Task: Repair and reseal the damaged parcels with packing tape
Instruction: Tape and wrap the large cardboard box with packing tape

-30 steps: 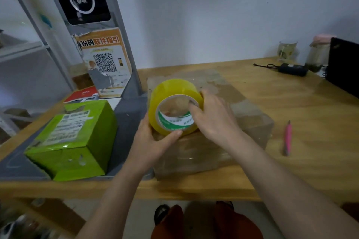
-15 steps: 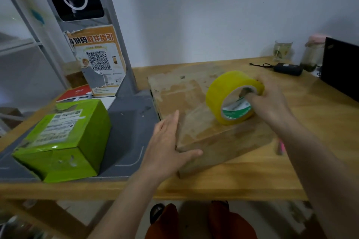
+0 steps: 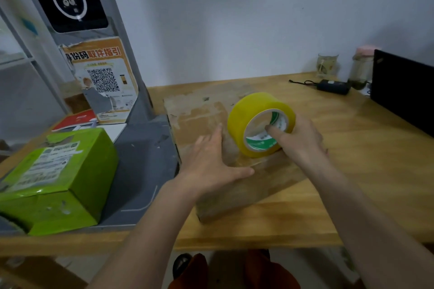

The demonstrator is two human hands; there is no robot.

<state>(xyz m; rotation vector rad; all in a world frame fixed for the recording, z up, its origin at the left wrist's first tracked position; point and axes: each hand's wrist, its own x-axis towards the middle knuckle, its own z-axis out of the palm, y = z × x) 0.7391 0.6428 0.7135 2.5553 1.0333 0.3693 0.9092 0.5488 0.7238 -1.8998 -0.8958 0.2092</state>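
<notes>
A flat brown cardboard parcel (image 3: 202,110), worn and patched with old tape, lies on the wooden table (image 3: 352,171). A yellow roll of packing tape (image 3: 252,112) stands on edge on the parcel's top, right of centre. My right hand (image 3: 303,138) grips the roll, thumb hooked inside its core. My left hand (image 3: 209,164) lies flat with straight fingers on the parcel's top near its left front, pressing down just left of the roll. A clear strip of tape seems to run from the roll toward my left hand.
A green parcel (image 3: 54,178) with a shipping label sits on a grey platform (image 3: 143,166) at the left. A QR poster (image 3: 103,82) leans on a metal frame behind. At the back right are a black power adapter (image 3: 332,86), jars (image 3: 327,64) and a dark laptop (image 3: 404,91).
My left hand let go of the roll and went flat on the parcel. My right hand carried the roll to the right across the top, then brought it down lower onto the parcel.
</notes>
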